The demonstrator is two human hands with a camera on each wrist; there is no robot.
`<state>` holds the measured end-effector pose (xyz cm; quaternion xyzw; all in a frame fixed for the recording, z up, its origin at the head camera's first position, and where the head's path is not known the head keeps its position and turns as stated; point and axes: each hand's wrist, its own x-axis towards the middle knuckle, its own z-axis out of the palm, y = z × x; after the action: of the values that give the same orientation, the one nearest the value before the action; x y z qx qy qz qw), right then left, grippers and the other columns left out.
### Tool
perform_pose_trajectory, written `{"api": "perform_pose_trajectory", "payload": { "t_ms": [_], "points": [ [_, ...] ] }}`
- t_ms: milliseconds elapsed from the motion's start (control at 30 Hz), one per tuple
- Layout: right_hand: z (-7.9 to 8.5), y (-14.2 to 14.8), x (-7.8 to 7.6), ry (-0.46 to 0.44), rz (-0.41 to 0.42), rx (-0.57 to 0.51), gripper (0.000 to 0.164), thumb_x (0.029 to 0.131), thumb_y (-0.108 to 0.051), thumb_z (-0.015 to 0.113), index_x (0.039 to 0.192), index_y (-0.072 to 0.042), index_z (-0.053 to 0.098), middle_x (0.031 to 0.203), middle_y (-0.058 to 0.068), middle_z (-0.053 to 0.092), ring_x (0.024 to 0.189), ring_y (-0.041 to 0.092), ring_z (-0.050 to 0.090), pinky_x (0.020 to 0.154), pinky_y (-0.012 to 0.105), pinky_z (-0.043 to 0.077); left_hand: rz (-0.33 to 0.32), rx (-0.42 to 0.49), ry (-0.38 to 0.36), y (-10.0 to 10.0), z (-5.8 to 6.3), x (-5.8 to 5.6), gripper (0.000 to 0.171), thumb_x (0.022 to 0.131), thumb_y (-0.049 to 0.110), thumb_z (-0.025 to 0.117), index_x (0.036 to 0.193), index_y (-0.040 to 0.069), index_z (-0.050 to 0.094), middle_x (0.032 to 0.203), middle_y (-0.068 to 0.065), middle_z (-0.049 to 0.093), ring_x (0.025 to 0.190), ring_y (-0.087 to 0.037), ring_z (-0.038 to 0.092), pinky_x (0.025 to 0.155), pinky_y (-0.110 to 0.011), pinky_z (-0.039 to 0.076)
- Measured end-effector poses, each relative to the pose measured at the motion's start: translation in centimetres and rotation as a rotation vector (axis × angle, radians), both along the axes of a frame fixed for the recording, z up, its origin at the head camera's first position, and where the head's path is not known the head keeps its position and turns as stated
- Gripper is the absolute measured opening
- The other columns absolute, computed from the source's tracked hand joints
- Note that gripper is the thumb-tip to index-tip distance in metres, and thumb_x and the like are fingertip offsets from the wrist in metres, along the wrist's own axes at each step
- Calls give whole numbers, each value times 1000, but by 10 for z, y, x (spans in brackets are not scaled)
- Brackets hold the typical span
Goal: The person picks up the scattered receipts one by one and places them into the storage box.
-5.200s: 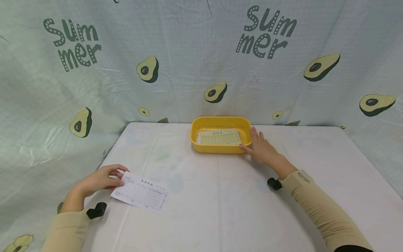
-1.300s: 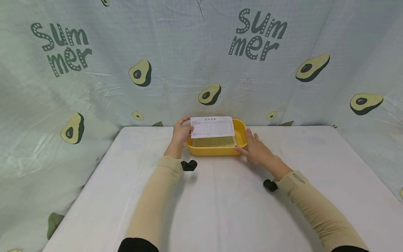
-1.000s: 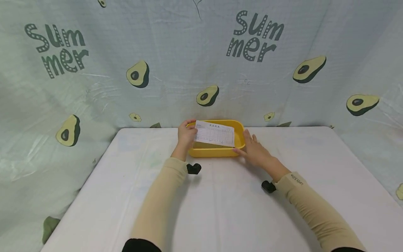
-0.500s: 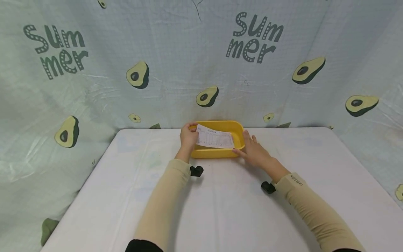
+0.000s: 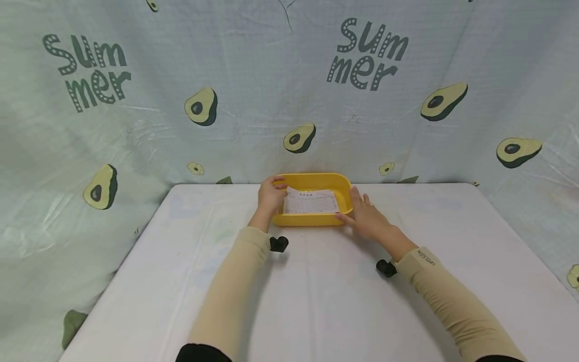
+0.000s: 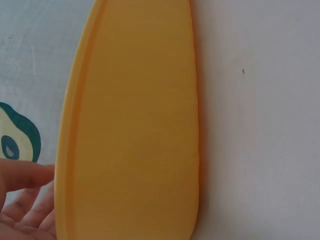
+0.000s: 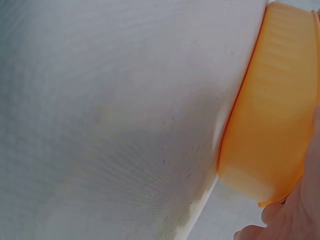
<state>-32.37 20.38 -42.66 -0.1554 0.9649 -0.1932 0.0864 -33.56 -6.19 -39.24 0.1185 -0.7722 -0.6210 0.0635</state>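
A white receipt slip [image 5: 311,202] printed with a table lies inside the yellow plastic tray [image 5: 312,220]. It covers whatever is beneath it. My left hand [image 5: 270,196] is at the tray's left end, fingers reaching over the rim beside the slip's left edge, and seems to hold nothing. In the left wrist view, the thumb and loose fingers of this left hand [image 6: 25,200] show past the tray wall [image 6: 135,120]. My right hand [image 5: 367,216] rests with extended fingers against the tray's right end, thumb at the front corner. The right wrist view shows it against the tray's side [image 7: 270,105].
The tray stands near the back edge of a table with a white cloth [image 5: 307,291]. Right behind it hangs a pale curtain [image 5: 253,100] printed with avocados and lettering. A small black camera mount sits at each wrist.
My left hand carried the white slip from the front left of the table to the tray, lowered it in and let go. The right hand has stayed at the tray's right end.
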Motion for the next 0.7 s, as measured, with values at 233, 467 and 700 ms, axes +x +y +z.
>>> {"api": "perform_pose_trajectory", "payload": {
  "t_ms": [233, 467, 700],
  "points": [
    [2, 4, -4, -14, 17, -6, 107, 100, -69, 43, 161, -1, -13, 169, 23, -7, 153, 47, -1, 119, 64, 13, -13, -44, 2, -10, 2, -1, 37, 96, -4, 62, 133, -1, 63, 127, -20, 68, 119, -31, 65, 100, -38, 52],
    [3, 9, -8, -29, 45, -12, 107, 100, -69, 44, 162, 0, -10, 169, 21, -9, 153, 48, -3, 119, 65, 12, -41, -92, 9, -20, 7, 3, 37, 98, 1, 60, 135, -1, 62, 129, -19, 68, 120, -30, 64, 100, -38, 52],
    [10, 19, -11, -43, 71, 3, 108, 99, -72, 41, 162, 1, -7, 169, 20, -9, 152, 49, -5, 119, 66, 9, -73, -255, 39, -34, 15, 12, 36, 105, 15, 57, 140, 6, 60, 135, -17, 65, 128, -31, 58, 104, -43, 49]
  ]
}}
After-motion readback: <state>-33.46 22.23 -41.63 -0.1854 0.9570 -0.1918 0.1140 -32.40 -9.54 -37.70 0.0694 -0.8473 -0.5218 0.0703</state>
